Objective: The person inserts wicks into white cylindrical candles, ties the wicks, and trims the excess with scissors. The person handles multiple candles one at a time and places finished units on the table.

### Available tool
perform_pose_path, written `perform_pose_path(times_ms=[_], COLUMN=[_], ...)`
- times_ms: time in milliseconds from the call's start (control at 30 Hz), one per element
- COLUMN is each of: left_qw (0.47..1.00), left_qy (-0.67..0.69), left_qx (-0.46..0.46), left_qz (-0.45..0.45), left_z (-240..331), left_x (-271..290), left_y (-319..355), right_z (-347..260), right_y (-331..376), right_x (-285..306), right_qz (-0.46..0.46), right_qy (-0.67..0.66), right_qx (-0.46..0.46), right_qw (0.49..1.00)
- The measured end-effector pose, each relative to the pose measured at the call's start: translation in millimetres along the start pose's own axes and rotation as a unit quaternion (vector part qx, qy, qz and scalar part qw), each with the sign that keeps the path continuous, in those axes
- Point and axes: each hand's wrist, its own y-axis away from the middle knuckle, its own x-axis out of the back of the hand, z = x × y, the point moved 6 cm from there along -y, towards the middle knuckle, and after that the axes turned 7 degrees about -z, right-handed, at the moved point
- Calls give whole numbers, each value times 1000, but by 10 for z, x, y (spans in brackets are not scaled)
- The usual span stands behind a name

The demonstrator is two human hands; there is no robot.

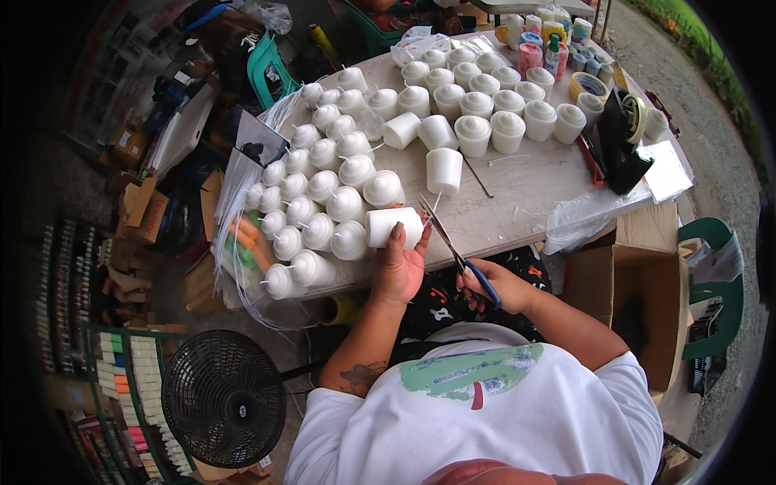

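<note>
My left hand is closed around a white candle, which lies on its side with its top and wick toward the right. In my right hand is a pair of scissors with dark blue handles; the blades point up and left, close to the wick end of that candle. Just beyond, a white candle rests at the table's near middle. On the left stand many white candles with swirled tops, long wicks sticking up from them. Another group of white candles fills the far middle.
A black tape dispenser stands on the table at the right, near paint bottles. A thin dark rod lies mid-table. Below are an open cardboard box, a green chair and a black fan.
</note>
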Motion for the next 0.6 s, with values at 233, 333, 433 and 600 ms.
perform_pose_path(times_ms=[233,333,433,600], left_qw=[998,865,591,306], left_qy=[-66,-463,-755,-912], left_qx=[-7,-162,-202,-118], left_qz=[-5,-106,-199,-245], left_z=[18,450,710,615], left_x=[18,-312,-692,-869], left_y=[-10,127,252,133], right_z=[-144,-850,-1026,-953], right_y=[388,1013,1466,1537], right_x=[248,410,764,1137], right_qz=[136,289,388,421], right_qy=[191,495,537,564], right_qx=[53,-3,-33,-7], right_qw=[971,820,748,710])
